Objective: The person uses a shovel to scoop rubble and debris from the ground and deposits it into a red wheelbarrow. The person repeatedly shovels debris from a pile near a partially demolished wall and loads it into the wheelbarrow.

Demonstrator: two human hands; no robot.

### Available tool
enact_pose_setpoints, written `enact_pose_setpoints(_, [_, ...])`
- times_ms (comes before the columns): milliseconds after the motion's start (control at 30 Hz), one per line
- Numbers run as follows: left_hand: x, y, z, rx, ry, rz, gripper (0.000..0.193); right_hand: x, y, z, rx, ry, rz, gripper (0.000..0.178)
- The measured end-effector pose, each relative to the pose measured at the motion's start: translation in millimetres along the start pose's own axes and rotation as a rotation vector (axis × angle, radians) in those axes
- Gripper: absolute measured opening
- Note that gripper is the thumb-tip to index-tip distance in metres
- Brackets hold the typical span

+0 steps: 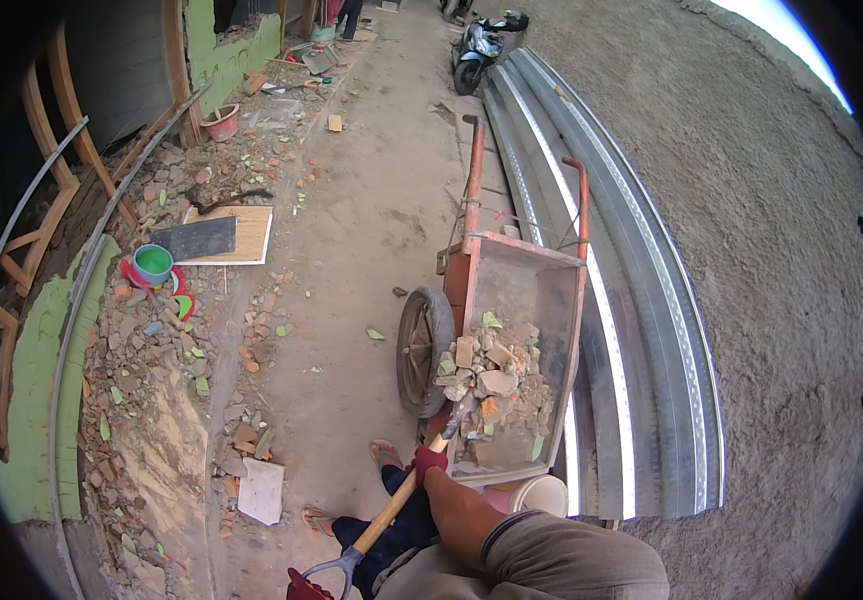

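Observation:
I hold a shovel (pixel 388 516) with a pale wooden shaft, slanting up to the right toward the cart. My right hand (pixel 431 464), in a dark red glove, is wrapped round the shaft near its metal end. At the lower edge, my left hand (pixel 308 588), in a similar glove and partly cut off, is closed at the grey forked handle end. The shovel's dark metal end reaches over the side of an orange-red handcart (pixel 463 275); its blade cannot be made out against the rubble. Broken brick and concrete pieces (pixel 498 382) lie heaped in the cart's near part.
Long ribbed metal sheets (pixel 642 340) lie right of the cart, by a rough wall (pixel 762 250). A pale bucket (pixel 540 494) stands behind my arm. Rubble (pixel 157 370), a board (pixel 254 236) and a blue-and-green bucket (pixel 154 262) line the left. A motorbike (pixel 479 52) stands far off.

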State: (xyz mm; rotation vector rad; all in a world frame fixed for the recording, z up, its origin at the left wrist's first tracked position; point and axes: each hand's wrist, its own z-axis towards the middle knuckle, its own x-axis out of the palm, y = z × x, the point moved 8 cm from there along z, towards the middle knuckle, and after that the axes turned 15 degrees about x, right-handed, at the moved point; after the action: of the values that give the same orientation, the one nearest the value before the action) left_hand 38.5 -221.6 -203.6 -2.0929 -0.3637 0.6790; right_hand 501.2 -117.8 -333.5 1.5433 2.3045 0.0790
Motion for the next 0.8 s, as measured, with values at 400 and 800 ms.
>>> enact_pose_setpoints(400, [267.7, -42.4, 6.8, -0.904, 0.687, -0.774, 0.016, -140.9, 153.0, 84.1, -0.07, -0.364, 0.11, 0.034])
enact_pose_setpoints(800, [158.7, -146.7, 45.4, -0.412, 1.23, -0.556, 0.026, -112.7, 13.5, 38.5, -0.071, 0.457, 0.629, 0.021])
